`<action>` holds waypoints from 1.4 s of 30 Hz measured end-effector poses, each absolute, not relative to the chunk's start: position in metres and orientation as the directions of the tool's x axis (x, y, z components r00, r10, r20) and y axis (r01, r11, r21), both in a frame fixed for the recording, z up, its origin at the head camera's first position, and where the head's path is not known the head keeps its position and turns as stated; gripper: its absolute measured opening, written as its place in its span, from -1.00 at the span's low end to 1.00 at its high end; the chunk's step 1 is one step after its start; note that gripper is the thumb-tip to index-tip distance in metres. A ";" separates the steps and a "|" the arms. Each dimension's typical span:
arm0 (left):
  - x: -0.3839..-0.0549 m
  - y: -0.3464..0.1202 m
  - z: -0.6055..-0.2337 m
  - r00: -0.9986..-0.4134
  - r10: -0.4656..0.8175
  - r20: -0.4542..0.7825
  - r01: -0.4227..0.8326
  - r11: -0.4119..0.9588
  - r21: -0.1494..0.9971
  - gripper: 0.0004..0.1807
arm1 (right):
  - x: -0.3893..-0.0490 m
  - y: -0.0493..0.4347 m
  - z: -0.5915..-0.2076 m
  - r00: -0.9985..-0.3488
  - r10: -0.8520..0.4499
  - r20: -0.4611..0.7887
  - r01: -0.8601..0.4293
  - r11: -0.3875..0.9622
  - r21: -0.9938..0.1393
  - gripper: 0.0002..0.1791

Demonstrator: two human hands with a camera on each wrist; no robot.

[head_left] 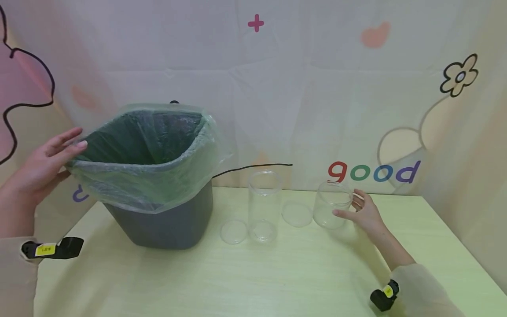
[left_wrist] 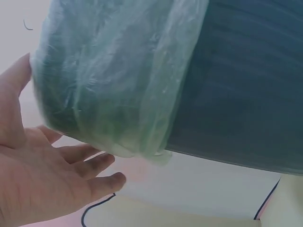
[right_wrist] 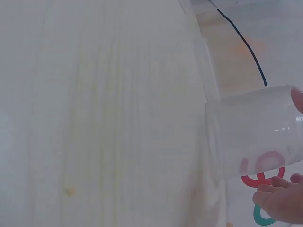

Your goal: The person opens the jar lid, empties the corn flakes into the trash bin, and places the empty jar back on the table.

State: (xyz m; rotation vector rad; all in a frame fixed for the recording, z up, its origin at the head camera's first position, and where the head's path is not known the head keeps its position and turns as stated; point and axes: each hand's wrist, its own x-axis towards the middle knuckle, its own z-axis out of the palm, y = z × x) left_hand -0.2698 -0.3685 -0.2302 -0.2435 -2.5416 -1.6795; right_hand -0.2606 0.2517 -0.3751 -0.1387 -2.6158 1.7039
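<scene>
A grey bin (head_left: 166,229) lined with a translucent green bag (head_left: 158,185) stands on the left of the table. At its left rim is my left hand (head_left: 47,163), thumb tip over the bag's edge; the left wrist view shows its fingers spread along the bag's outer side. On the right, a short clear jar (head_left: 332,207) stands upright without a lid. My right hand (head_left: 366,213) reaches about its right side, thumb in front and fingers near the rim. In the right wrist view, the fingers (right_wrist: 279,198) show a gap from the jar's wall.
A tall clear jar (head_left: 264,207) stands between the bin and the short jar. Beside it lie two clear round lids, a smaller one (head_left: 233,232) on its left and a larger one (head_left: 297,214) on its right. A printed curtain (head_left: 301,88) hangs behind the table (head_left: 253,281).
</scene>
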 end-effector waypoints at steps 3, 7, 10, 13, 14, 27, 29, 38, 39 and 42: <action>-0.267 -0.370 -0.232 -0.979 0.063 0.194 0.203 0.424 0.883 -0.36 | -0.258 0.255 -0.367 -0.996 0.085 -0.035 0.066 0.407 -0.911 0.12; -0.264 -0.374 -0.235 -0.965 0.031 0.260 0.247 0.436 0.865 -0.37 | -0.253 0.260 -0.356 -0.998 0.060 -0.014 0.038 0.411 -0.911 0.08; -0.262 -0.375 -0.235 -0.948 -0.025 0.316 0.271 0.456 0.848 -0.38 | -0.249 0.265 -0.351 -0.999 0.031 0.010 0.003 0.413 -0.911 0.04; -0.261 -0.374 -0.235 -0.926 -0.080 0.370 0.289 0.482 0.827 -0.41 | -0.245 0.269 -0.346 -0.999 0.011 0.034 -0.026 0.423 -0.906 0.01; -0.260 -0.374 -0.234 -0.919 -0.093 0.384 0.296 0.484 0.824 -0.41 | -0.244 0.270 -0.343 -0.999 0.006 0.040 -0.034 0.428 -0.903 0.01; -0.252 -0.361 -0.224 -0.868 -0.107 0.484 0.434 0.306 0.847 -0.46 | -0.228 0.273 -0.314 -0.995 -0.039 0.087 -0.095 0.433 -0.896 -0.10; -0.248 -0.353 -0.221 -0.859 -0.121 0.497 0.411 0.415 0.812 -0.46 | -0.226 0.273 -0.311 -0.995 -0.041 0.094 -0.102 0.454 -0.885 -0.11; -0.229 -0.315 -0.202 -0.857 -0.122 0.501 0.369 0.533 0.761 -0.45 | -0.221 0.278 -0.301 -0.987 -0.066 0.146 -0.160 0.478 -0.864 -0.20; -0.228 -0.311 -0.200 -0.858 -0.111 0.501 0.373 0.536 0.757 -0.45 | -0.221 0.279 -0.300 -0.986 -0.068 0.155 -0.169 0.471 -0.866 -0.22; -0.225 -0.301 -0.195 -0.867 -0.065 0.495 0.392 0.524 0.756 -0.45 | -0.220 0.279 -0.298 -0.982 -0.072 0.176 -0.190 0.444 -0.876 -0.23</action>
